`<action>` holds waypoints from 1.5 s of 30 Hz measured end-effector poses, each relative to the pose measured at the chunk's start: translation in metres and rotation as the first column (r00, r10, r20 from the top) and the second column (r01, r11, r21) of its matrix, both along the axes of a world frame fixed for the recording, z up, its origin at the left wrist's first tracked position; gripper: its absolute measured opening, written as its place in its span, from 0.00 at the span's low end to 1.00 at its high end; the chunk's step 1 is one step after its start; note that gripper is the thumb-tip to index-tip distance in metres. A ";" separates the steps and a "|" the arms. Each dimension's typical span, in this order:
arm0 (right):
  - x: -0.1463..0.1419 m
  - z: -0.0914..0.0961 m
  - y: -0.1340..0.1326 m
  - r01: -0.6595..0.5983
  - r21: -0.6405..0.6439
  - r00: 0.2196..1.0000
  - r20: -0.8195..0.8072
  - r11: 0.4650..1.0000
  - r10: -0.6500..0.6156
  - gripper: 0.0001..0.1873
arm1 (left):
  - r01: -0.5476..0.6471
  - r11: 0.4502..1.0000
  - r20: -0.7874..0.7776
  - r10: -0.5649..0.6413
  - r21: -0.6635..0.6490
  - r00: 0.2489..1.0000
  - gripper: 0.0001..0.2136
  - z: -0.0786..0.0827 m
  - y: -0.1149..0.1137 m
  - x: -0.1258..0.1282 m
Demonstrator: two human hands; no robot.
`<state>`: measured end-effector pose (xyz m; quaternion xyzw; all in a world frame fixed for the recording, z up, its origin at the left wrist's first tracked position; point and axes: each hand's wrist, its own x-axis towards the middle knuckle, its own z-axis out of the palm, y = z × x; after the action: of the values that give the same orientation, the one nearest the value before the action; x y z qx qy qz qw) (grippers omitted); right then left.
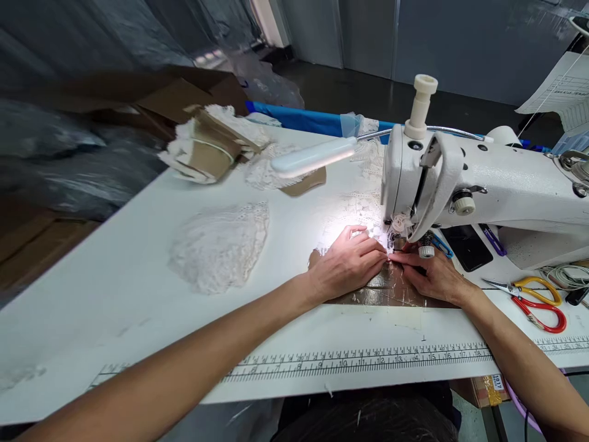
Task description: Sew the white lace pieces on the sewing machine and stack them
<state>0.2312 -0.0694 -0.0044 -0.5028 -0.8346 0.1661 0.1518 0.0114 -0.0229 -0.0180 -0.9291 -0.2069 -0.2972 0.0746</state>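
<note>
A white sewing machine (pixel 414 184) stands at the right, its lamp-lit needle area above a strip of white lace fabric (pixel 356 212). My left hand (pixel 350 264) rests palm down at the left of the needle, fingertips closed on the lace edge. From the other side, my right hand (pixel 430 276) reaches in, its fingers closed at the same edge near the presser foot (pixel 391 239). The lace between the fingertips is small and mostly hidden. Beneath both hands lies a shiny brown taped plate (pixel 381 291).
Lace pieces (pixel 221 245) lie on the white table (pixel 285 331) at left, with a tied bundle (pixel 211 147) behind. A white lamp (pixel 313 156) reaches over from the machine. Right of my hand are a phone (pixel 467 247), yellow-handled scissors (pixel 538 288) and red-handled snips (pixel 543 314).
</note>
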 end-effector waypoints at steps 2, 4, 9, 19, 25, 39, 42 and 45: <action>-0.003 0.003 -0.002 0.030 -0.033 0.992 0.125 0.999 -0.026 0.19 | 0.003 1.000 -0.017 -0.003 -0.012 1.000 0.12 0.002 0.000 0.000; -0.005 0.006 -0.003 0.043 -0.052 0.976 0.214 0.998 -0.031 0.19 | 0.026 0.999 -0.021 -0.027 -0.028 0.999 0.12 0.005 -0.001 -0.001; -0.008 0.011 -0.005 0.023 -0.042 0.964 0.267 0.999 -0.011 0.21 | 0.083 0.993 -0.051 -0.087 -0.084 0.995 0.11 0.010 -0.003 -0.003; -0.016 0.012 -0.010 -0.037 0.076 0.957 0.291 0.996 0.013 0.21 | 0.066 0.990 -0.124 -0.082 -0.126 0.989 0.13 0.013 -0.001 -0.006; -0.023 0.010 -0.013 0.001 0.063 0.949 0.315 0.998 -0.021 0.22 | 0.065 0.983 -0.175 -0.095 -0.170 0.980 0.12 0.018 0.001 -0.009; -0.035 0.003 -0.013 0.052 0.075 0.922 0.381 0.996 -0.077 0.27 | 0.054 0.981 -0.218 -0.095 -0.187 0.971 0.11 0.018 0.009 -0.011; -0.030 0.004 -0.014 0.077 0.037 0.940 0.330 0.996 -0.085 0.25 | 0.044 0.984 -0.221 -0.082 -0.175 0.972 0.12 0.018 0.009 -0.010; -0.019 0.009 -0.014 0.105 -0.014 0.974 0.205 0.994 -0.100 0.21 | 0.029 0.985 -0.220 -0.066 -0.169 0.973 0.13 0.018 0.009 -0.009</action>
<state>0.2119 -0.0836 0.0050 -0.5615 -0.8165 0.1157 0.0677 0.0024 -0.0140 -0.0001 -0.9644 -0.1988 -0.1740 0.0134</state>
